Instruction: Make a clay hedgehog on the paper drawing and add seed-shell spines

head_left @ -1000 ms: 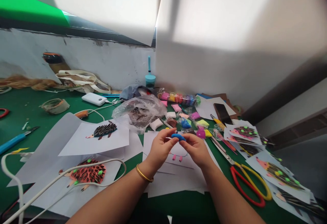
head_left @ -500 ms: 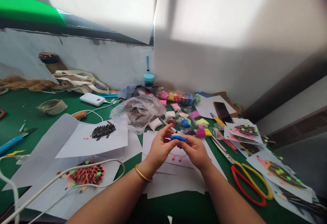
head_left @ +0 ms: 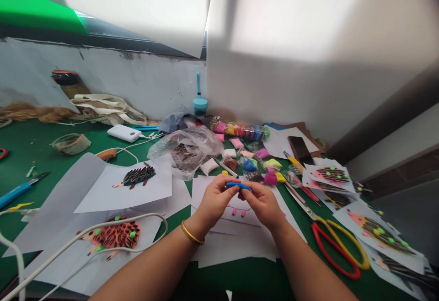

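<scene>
A flattened piece of blue modelling clay (head_left: 239,185) is pinched between my two hands. My left hand (head_left: 217,198) holds its left end between thumb and fingers, and a gold bangle (head_left: 191,232) circles that wrist. At the other end, my right hand (head_left: 264,202) grips the clay the same way. Below them lies a white paper sheet (head_left: 236,241) with a partly hidden drawing that has small pink clay feet (head_left: 238,212). Just behind the hands are packets of coloured clay, including a blue one (head_left: 250,164) and a magenta one (head_left: 270,176).
Scissors (head_left: 338,244) with red and yellow handles lie at right, beside finished hedgehog pictures (head_left: 377,228). A clear bag of seeds (head_left: 188,150) sits behind. On the left are a hedgehog sheet (head_left: 99,191), a white cable (head_left: 85,230) and a blue cutter (head_left: 17,193).
The fingers of my left hand, raised before, have come down onto the blue clay. The clay now looks longer and thinner from here, and a small yellow lid-like thing shows behind my left hand.
</scene>
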Demonstrator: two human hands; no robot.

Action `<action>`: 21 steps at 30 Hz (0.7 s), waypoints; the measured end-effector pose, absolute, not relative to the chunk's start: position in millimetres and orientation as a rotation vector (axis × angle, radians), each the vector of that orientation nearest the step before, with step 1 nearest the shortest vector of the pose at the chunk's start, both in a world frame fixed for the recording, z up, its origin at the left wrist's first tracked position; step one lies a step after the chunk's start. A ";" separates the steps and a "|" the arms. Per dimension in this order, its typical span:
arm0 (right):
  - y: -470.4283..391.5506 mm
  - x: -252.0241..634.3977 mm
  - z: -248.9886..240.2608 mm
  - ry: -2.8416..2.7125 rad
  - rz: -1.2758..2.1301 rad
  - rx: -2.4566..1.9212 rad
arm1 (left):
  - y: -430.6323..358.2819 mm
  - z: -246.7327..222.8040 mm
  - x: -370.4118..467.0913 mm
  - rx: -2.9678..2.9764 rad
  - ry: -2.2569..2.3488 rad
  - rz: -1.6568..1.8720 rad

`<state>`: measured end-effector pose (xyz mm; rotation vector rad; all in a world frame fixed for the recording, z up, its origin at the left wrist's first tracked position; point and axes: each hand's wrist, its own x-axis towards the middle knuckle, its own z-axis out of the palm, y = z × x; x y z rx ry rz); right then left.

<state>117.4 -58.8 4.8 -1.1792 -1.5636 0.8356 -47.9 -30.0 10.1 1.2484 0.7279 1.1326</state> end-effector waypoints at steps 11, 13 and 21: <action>-63.7 112.0 15.4 -1.772 0.536 -1.153 | -34.5 15.9 -46.5 1.153 0.846 1.036; -64.1 111.6 16.1 -1.783 0.535 -1.146 | -34.4 16.0 -46.4 1.122 0.854 1.019; -63.4 113.7 14.1 -1.754 0.530 -1.146 | -33.6 14.9 -48.0 1.130 0.807 1.023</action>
